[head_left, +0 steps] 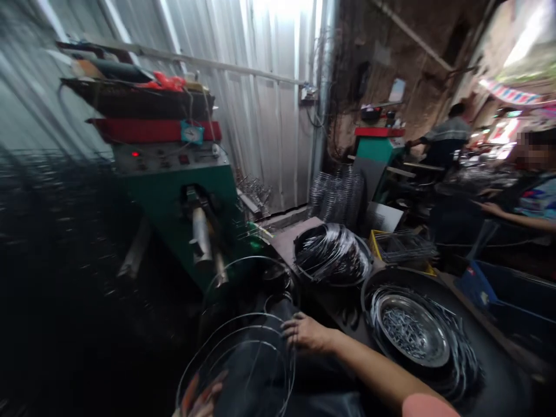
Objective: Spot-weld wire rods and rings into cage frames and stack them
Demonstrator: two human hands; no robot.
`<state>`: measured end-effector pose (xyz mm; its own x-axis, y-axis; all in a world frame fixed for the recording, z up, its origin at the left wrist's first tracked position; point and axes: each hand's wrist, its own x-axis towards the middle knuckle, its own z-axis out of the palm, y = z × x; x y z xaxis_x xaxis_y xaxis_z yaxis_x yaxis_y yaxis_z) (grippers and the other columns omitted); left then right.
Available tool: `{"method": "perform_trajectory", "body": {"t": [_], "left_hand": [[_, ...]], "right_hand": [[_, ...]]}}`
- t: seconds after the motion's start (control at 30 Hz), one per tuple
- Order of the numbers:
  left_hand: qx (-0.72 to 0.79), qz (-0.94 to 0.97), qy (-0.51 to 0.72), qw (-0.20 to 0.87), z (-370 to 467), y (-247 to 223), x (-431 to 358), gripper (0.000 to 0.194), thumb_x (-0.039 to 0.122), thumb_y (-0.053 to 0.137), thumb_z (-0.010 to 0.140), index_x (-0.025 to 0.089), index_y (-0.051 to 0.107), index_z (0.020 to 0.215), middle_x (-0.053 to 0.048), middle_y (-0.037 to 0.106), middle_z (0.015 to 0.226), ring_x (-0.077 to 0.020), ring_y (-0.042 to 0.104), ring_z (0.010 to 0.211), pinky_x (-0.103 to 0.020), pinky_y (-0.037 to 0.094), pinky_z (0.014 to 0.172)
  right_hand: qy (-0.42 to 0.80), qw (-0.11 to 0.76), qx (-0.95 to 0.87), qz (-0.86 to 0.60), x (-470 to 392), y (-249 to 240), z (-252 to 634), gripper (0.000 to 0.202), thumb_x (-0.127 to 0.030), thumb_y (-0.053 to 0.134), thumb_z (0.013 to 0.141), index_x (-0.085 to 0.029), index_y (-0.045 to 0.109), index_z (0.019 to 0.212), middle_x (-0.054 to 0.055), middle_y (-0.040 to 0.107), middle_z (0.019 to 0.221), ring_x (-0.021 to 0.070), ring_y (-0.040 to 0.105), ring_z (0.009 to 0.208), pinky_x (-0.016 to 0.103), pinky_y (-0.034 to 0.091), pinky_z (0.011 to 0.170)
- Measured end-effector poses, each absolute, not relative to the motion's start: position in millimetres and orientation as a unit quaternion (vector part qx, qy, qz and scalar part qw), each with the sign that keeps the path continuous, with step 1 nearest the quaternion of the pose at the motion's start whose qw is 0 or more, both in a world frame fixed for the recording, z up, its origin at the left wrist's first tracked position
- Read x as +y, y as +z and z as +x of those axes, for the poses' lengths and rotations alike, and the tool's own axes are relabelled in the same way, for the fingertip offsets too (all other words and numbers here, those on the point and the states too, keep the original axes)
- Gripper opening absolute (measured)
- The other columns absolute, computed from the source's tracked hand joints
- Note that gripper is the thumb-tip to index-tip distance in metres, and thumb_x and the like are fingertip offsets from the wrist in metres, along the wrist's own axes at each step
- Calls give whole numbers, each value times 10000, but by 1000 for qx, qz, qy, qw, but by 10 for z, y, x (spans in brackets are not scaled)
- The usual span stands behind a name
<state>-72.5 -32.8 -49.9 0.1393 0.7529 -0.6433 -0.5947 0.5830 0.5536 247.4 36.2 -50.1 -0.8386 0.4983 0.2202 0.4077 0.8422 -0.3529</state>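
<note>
A round wire frame point(238, 328) made of thin metal rings and cross wires lies over my dark-clothed lap. At its right side, my right hand point(310, 335) has its fingers curled on the rings. My left hand point(202, 398) is at the lower left of the frame, blurred and partly cut off by the picture's bottom edge; its fingers are bent round the wire there. In front of me stands a green machine point(182, 202) with a red top, a lit red lamp and metal electrode arms point(201, 234) that point toward me.
Right of the machine are a basin point(299, 272) of bent wires and a large dark pan point(469, 324) holding a metal bowl point(443, 353) of small metal pieces. Beyond are a yellow crate point(376, 246), a blue crate point(482, 284) and stacked wire rings point(336, 194). Two people sit farther right.
</note>
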Motion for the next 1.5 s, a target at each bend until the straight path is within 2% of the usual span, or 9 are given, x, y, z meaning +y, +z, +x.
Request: {"method": "perform_trajectory", "body": {"t": [0.1, 0.3, 0.5, 0.67, 0.83, 1.0, 1.13, 1.23, 1.5], "left_hand": [[422, 7, 471, 774, -659, -476, -346, 565, 409, 456, 809, 175, 399, 1319, -65, 636, 681, -69, 341, 314, -207, 319, 288], [349, -86, 537, 763, -651, -583, -333, 675, 477, 343, 854, 29, 281, 1355, -136, 641, 695, -211, 610, 572, -280, 462, 440], [444, -108, 624, 635, -504, -628, -374, 654, 520, 248, 871, 78, 269, 1352, -236, 581, 1099, -262, 625, 926, -412, 497, 715], [533, 114, 681, 489, -154, -548, -602, 612, 454, 539, 792, 260, 318, 1329, -111, 421, 1354, -209, 395, 1253, -342, 378, 965], [524, 188, 644, 526, 85, -492, -552, 921, 262, 747, 634, 280, 193, 1369, -63, 569, 1087, -171, 558, 1038, -289, 442, 889], [516, 174, 657, 522, 131, -499, -431, 868, 330, 710, 664, 306, 199, 1366, 26, 543, 833, -104, 584, 696, -265, 506, 684], [520, 160, 664, 514, 112, -514, -439, 839, 353, 718, 644, 332, 252, 1342, 25, 524, 850, -109, 584, 688, -248, 514, 605], [522, 152, 663, 514, 85, -525, -465, 835, 348, 727, 631, 324, 274, 1332, 19, 522, 861, -116, 585, 682, -244, 514, 575], [510, 160, 663, 524, 59, -595, -553, 801, 277, 709, 663, 332, 272, 1332, 22, 514, 867, -111, 565, 722, -244, 516, 617]], "right_hand": [[182, 200, -941, -205, 218, -466, 2501, 250, -401, 453, 860, -236, 631, 799, 25, 654, 750, 166, 564, 832, 394, 332, 896], [318, 262, -885, -218, 168, -368, 2190, 331, -410, 380, 899, -200, 606, 778, 26, 584, 704, 141, 520, 675, 282, 399, 684], [316, 345, -809, -355, 301, -390, 1732, 399, -416, 380, 888, -199, 466, 565, -26, 409, 542, 109, 381, 510, 238, 316, 519], [352, 343, -780, -387, 326, -348, 1515, 382, -413, 414, 869, -195, 445, 557, -28, 392, 551, 109, 383, 520, 238, 319, 536], [393, 351, -745, -410, 318, -307, 1402, 378, -446, 439, 847, -190, 484, 573, -27, 408, 543, 111, 385, 526, 235, 327, 528], [455, 324, -722, -408, 373, -310, 1472, 413, -506, 457, 822, -179, 553, 589, -16, 478, 556, 122, 447, 552, 241, 362, 545], [544, 309, -651, -430, 568, -398, 1727, 489, -598, 454, 783, -168, 658, 676, 45, 632, 698, 184, 565, 697, 291, 430, 627], [608, 364, -520, -477, 758, -437, 1896, 497, -611, 465, 769, -163, 679, 743, 60, 655, 703, 182, 586, 665, 278, 431, 558], [690, 447, -362, -440, 961, -247, 1872, 341, -402, 730, 614, -191, 666, 875, 47, 675, 783, 150, 614, 667, 228, 436, 524]]}}
